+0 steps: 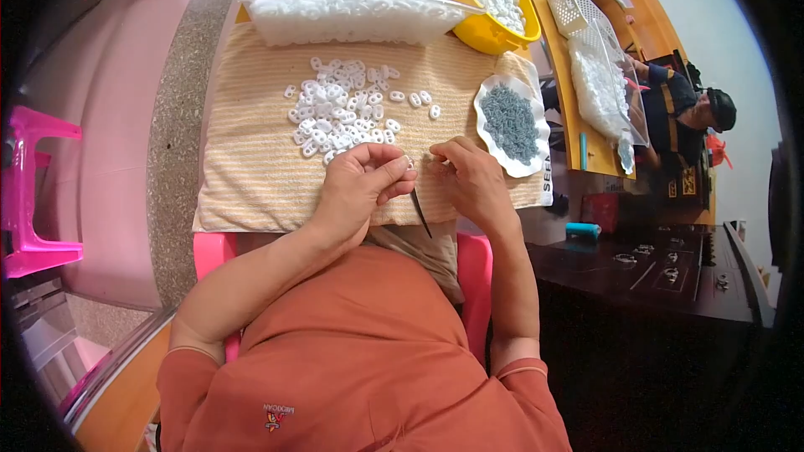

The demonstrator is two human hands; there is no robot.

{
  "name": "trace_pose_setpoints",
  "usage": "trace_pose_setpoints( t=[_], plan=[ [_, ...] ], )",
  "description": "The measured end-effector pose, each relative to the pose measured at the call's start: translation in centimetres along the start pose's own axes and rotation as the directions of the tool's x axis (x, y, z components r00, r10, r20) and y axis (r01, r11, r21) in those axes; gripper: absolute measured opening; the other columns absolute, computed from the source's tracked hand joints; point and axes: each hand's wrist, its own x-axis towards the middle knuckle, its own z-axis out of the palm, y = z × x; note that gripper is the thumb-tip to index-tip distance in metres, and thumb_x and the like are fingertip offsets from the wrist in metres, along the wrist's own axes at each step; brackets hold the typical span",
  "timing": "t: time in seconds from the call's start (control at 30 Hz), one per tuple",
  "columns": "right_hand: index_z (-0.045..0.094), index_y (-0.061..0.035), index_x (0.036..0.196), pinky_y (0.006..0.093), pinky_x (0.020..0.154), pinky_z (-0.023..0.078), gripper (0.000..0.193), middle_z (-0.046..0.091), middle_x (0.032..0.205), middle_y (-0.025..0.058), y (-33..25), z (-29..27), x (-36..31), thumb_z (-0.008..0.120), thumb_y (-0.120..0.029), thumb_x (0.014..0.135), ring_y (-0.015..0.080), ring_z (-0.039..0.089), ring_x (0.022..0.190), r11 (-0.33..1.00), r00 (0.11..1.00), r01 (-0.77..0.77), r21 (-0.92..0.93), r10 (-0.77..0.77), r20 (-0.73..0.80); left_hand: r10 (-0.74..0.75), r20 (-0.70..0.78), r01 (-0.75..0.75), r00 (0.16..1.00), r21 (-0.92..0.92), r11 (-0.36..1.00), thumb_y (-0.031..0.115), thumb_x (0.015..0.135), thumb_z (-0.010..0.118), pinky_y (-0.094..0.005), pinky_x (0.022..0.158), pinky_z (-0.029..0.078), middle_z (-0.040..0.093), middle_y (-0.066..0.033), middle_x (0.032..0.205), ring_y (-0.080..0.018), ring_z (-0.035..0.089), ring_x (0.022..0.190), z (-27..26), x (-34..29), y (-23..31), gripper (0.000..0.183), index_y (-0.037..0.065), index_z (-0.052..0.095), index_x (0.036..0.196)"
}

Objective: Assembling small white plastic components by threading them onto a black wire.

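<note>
My left hand (pixel 364 184) is closed, its thumb and forefinger pinching a small white plastic piece (pixel 410 164). Just to the right, my right hand (pixel 473 180) has its fingertips bent together in a pinch; what they hold, if anything, is too small to make out. A thin black stick-like tool (pixel 420 213) slants below the fingers of my left hand; its upper end is hidden. Beyond my hands lies a loose pile of white oval pieces with two holes (pixel 339 109) on a striped towel (pixel 251 134). A scalloped white dish (pixel 536 130) of tiny grey pieces (pixel 511 124) is nearest my right hand.
A clear plastic bin (pixel 352 17) full of white pieces stands at the back, beside a yellow bowl (pixel 502 33) with more. To the right, another person (pixel 682 113) sits by a second table with a white basket (pixel 582 12). A pink stool (pixel 42 192) stands at left.
</note>
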Motion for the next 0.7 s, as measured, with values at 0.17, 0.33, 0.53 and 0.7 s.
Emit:
trace_pose_setpoints(
  t=[0.17,0.33,0.53,0.7],
  plan=[
    [0.065,-0.0038,0.099,0.0405,0.073,0.049,0.017,0.064,0.09,0.0127,0.3,0.5,0.4,0.063,-0.007,0.082,0.0334,0.063,0.083,0.994,0.998,0.039,-0.101,-0.034,0.048,-0.014,0.004,0.014,1.0,0.036,0.999,0.005,0.09,0.064,-0.0244,0.073,0.057,0.065,-0.008,0.091,-0.0141,0.066,0.081,0.2,-0.1,0.1,0.012,0.001,0.058,0.1],
    [0.064,-0.0022,0.102,0.0414,0.074,0.049,0.023,0.062,0.091,0.0156,0.7,0.5,0.3,0.06,-0.003,0.08,0.0345,0.062,0.083,0.992,0.99,0.095,-0.088,-0.084,0.112,-0.016,0.015,0.016,1.0,0.022,1.0,0.006,0.09,0.064,-0.0234,0.072,0.057,0.065,-0.0077,0.09,-0.0131,0.066,0.079,0.1,-0.1,0.0,0.012,0.001,0.059,0.1],
    [0.063,0.0,0.101,0.0345,0.07,0.05,0.026,0.061,0.088,0.0134,-0.2,0.3,-0.7,0.061,0.007,0.076,0.0279,0.063,0.081,0.992,0.996,0.086,0.092,-0.085,-0.013,-0.028,0.016,0.027,0.999,0.027,0.999,0.006,0.09,0.064,-0.023,0.072,0.057,0.065,-0.0072,0.09,-0.0124,0.066,0.078,0.0,-0.1,-0.1,0.012,0.001,0.059,0.1],
    [0.063,0.0019,0.098,0.0264,0.066,0.05,0.012,0.065,0.086,0.0074,0.4,1.6,-1.3,0.062,0.002,0.086,0.0143,0.062,0.076,0.854,0.997,-0.045,0.518,0.072,-0.033,-0.042,0.02,0.041,0.999,0.056,0.998,0.006,0.09,0.064,-0.0228,0.072,0.057,0.066,-0.0064,0.09,-0.0117,0.066,0.079,0.0,-0.1,-0.2,0.013,0.002,0.059,0.1]
  ],
)
